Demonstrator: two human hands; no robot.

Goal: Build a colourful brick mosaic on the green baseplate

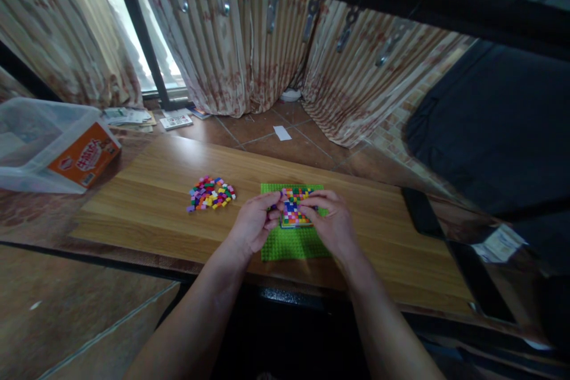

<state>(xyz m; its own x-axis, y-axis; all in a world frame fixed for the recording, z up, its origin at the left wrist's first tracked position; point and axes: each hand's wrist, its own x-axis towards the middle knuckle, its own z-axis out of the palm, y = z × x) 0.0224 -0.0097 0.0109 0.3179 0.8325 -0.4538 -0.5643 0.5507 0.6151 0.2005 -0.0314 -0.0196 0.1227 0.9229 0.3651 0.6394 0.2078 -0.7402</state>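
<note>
A green studded baseplate (285,246) lies on the wooden board in front of me. On it sits a block of small multicoloured toy bricks (294,214), packed tightly in rows. My left hand (256,219) is at its left edge, fingers curled, with small toy bricks showing between them. From the right, my right hand (332,219) reaches over the block, thumb and finger closed together at its surface. Whatever they pinch is too small to make out. A loose pile of coloured bricks (211,193) lies to the left, apart from both hands.
The wooden board (155,208) spans the low table. At far left stands a clear plastic bin (27,154) with an orange label. Papers (129,117) lie behind it. A black phone-like object (421,212) rests at the right end. Curtains (276,53) hang behind a dark bar.
</note>
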